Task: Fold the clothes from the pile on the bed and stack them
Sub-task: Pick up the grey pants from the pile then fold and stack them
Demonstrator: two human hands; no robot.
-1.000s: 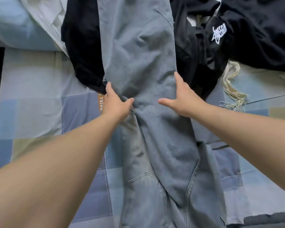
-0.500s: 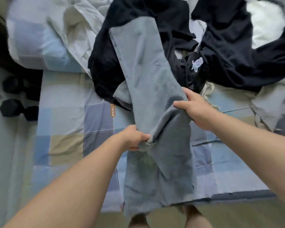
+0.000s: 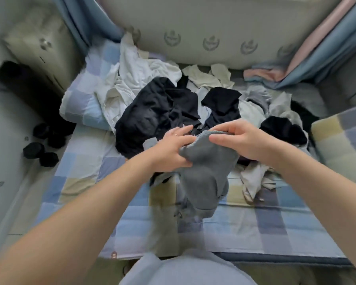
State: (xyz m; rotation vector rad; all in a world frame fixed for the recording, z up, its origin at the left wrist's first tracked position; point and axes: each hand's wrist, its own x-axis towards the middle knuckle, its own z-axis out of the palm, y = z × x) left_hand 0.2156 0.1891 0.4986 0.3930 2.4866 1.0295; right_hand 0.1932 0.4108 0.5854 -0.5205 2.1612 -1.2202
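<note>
Nearest, at the bottom edge, a pale blue garment on the wearer's own body, blurred. Just beyond, two bare forearms reaching forward over the checked bed cover in blue, cream and lilac squares. Between them, grey jeans held up off the bed, bunched at the top and hanging down in a loose fold toward the near edge. Left hand clenched on the left side of the bunched denim, a ring on one finger, other fingers partly spread. Right hand pinching the upper edge of the same jeans, thumb over the fold. Behind the hands, the pile of clothes on the bed: black pieces in the middle, white and cream ones toward the headboard, grey ones to the right. Left of the pile, a checked pillow; another checked cushion at far right. On the floor to the left, dark dumbbells. Farthest, a padded headboard with embossed emblems, blue curtains at both sides.
</note>
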